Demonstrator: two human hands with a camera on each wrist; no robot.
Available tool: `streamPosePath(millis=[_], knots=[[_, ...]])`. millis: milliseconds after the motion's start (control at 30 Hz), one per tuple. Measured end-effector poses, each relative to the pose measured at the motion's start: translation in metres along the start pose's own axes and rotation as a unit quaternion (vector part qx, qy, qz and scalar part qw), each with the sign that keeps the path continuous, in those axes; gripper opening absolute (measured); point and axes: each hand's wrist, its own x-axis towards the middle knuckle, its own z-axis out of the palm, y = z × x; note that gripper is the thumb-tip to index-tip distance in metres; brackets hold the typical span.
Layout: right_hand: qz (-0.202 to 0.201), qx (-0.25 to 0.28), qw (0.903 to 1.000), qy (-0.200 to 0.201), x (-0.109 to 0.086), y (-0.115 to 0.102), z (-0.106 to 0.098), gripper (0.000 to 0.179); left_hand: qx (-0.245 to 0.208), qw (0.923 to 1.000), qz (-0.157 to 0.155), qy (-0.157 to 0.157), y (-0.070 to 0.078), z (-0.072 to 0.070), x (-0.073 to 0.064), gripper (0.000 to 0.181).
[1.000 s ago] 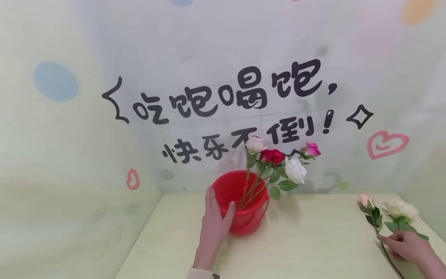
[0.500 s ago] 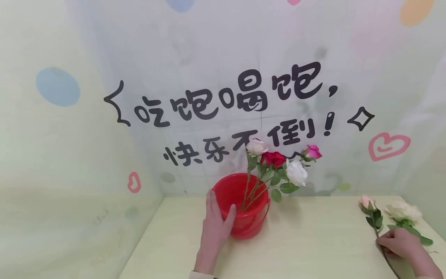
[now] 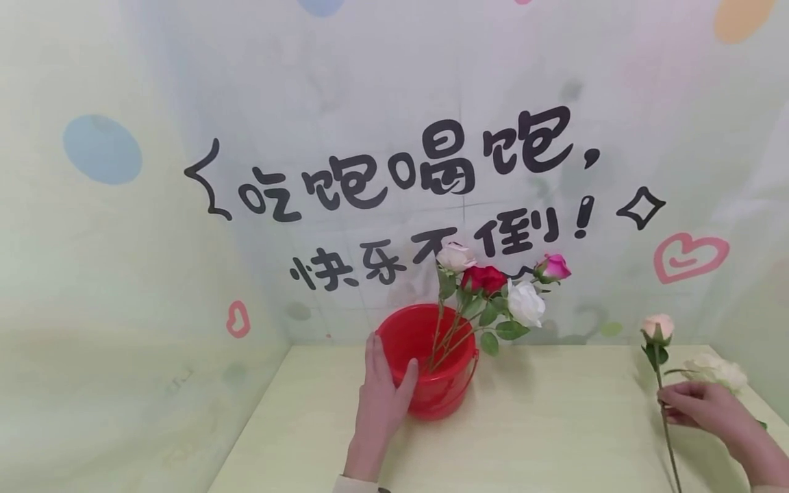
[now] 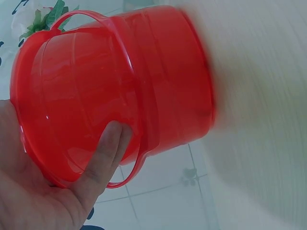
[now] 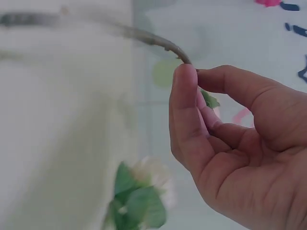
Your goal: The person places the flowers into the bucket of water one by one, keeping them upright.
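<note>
In the head view my left hand point(image 3: 383, 407) rests against the near left side of a red bucket point(image 3: 434, 400), its fingers and thumb straight and spread. The left wrist view shows the thumb point(image 4: 98, 165) lying along the bucket's outer wall. A white rose point(image 3: 525, 303), a red rose point(image 3: 485, 279), a pale pink rose point(image 3: 456, 257) and a magenta rosebud point(image 3: 553, 267) stand in the bucket, leaning right. At the right, my right hand point(image 3: 709, 411) pinches the stem of a peach rose point(image 3: 657, 330), held nearly upright. Its stem point(image 5: 153, 39) curves away in the right wrist view.
A cream flower point(image 3: 718, 372) lies behind my right hand, partly hidden by it. The pale tabletop point(image 3: 555, 431) stretches between the bucket and the right hand. A printed backdrop point(image 3: 370, 82) with black writing stands behind, and side walls flank the table.
My right hand has lifted the peach rose from lying on the table and tipped it nearly upright. The left hand and bucket have stayed in place.
</note>
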Motion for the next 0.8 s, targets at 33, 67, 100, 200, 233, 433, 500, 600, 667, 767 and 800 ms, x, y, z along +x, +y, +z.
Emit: streamPosePath(millis=[33,67,100,200,233,433,500,600,667,767,800], knots=[[-0.017,0.002,0.9998,0.004,-0.001,-0.007,0.000,0.035,0.000,1.0000,-0.001,0.000,0.000,0.000,0.000,0.104],[-0.033,0.004,0.9994,0.011,-0.001,-0.014,0.000,0.035,0.000,1.0000,0.000,0.000,-0.001,0.000,0.000,0.104],[-0.047,0.000,0.9987,0.018,-0.002,-0.021,0.000,0.036,-0.001,1.0000,0.001,0.000,-0.001,0.000,0.000,0.104],[-0.080,-0.012,0.9956,0.047,-0.004,-0.044,0.003,0.045,-0.002,1.0000,0.004,0.001,-0.001,0.000,0.000,0.105],[-0.089,-0.015,0.9943,0.056,-0.005,-0.051,0.004,0.049,-0.001,1.0000,0.005,0.001,-0.002,0.000,0.000,0.105],[-0.165,0.082,0.9789,0.089,-0.006,-0.095,0.015,0.021,0.002,1.0000,0.008,0.002,-0.001,0.000,0.000,0.104],[-0.197,0.149,0.9655,0.083,-0.007,-0.111,0.018,0.012,0.001,1.0000,0.009,0.002,-0.001,0.000,0.000,0.104],[-0.239,0.241,0.9380,0.073,-0.004,-0.136,0.028,0.018,0.000,1.0000,0.006,0.003,-0.002,-0.001,0.000,0.104],[-0.257,0.270,0.9242,0.082,-0.001,-0.153,0.036,0.014,-0.001,1.0000,0.001,0.003,-0.002,-0.001,0.000,0.106],[-0.285,0.307,0.9031,0.094,0.004,-0.175,0.050,0.013,-0.004,1.0000,-0.001,0.001,-0.001,-0.001,-0.001,0.107],[-0.293,0.314,0.8980,0.095,0.006,-0.181,0.054,0.013,-0.005,1.0000,-0.003,0.000,-0.001,0.000,-0.001,0.107]])
